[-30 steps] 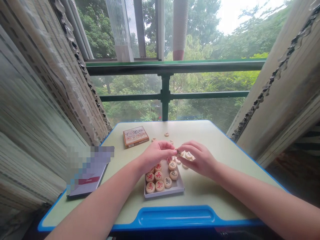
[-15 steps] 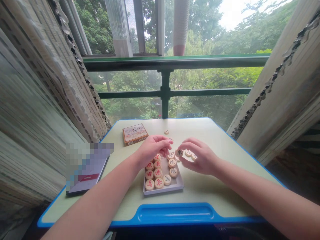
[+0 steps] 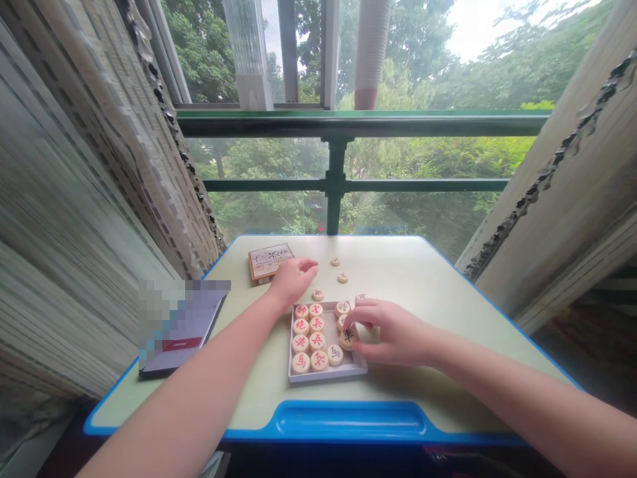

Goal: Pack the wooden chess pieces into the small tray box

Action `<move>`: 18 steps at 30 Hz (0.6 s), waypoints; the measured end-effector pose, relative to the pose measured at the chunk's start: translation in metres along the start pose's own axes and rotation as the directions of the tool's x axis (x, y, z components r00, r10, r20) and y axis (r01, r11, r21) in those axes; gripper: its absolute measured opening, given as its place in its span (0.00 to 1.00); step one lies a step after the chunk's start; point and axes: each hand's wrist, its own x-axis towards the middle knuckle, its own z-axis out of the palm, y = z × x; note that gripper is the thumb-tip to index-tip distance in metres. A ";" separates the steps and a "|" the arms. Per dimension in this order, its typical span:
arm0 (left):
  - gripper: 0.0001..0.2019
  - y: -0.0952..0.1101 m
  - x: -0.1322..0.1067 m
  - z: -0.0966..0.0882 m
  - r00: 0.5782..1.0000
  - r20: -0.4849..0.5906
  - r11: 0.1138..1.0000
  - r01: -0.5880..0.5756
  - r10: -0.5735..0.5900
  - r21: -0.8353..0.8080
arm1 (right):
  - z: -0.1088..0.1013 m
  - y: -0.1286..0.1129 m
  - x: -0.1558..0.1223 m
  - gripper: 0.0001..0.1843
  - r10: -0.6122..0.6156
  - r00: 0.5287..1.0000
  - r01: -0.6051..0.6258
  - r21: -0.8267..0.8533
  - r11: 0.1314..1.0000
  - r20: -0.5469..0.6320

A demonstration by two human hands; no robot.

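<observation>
A shallow grey tray (image 3: 326, 376) on the pale green table (image 3: 428, 292) holds several round wooden chess pieces with red and black characters. My right hand (image 3: 391, 332) pinches a black-marked piece (image 3: 348, 336) and holds it at the tray's right side. My left hand (image 3: 292, 279) is curled loosely beyond the tray, beside the box lid (image 3: 269, 261); whether it holds anything is hidden. Loose pieces lie past the tray: one (image 3: 318, 293) right by my left hand, two more (image 3: 342, 277) (image 3: 335, 261) farther back.
A dark booklet (image 3: 186, 328) lies at the table's left edge. The near edge has a blue moulded groove (image 3: 351, 420). Woven blinds hang close on both sides, and a green railing (image 3: 348, 123) with a window stands behind the table.
My right hand picked up the black-marked piece and brought it toward me into the tray. My left hand drew away from the pieces and moved back-left toward the box lid.
</observation>
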 end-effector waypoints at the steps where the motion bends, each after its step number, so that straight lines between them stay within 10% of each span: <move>1: 0.13 0.000 0.000 0.000 1.000 0.001 1.000 -0.005 0.005 0.001 | 0.000 0.000 0.000 0.08 0.007 1.000 -0.007 0.003 1.000 -0.001; 18: 0.13 -0.006 0.004 -0.007 0.997 0.077 0.993 0.022 -0.031 0.117 | 0.003 0.001 0.003 0.06 -0.059 0.998 0.059 0.005 0.998 0.014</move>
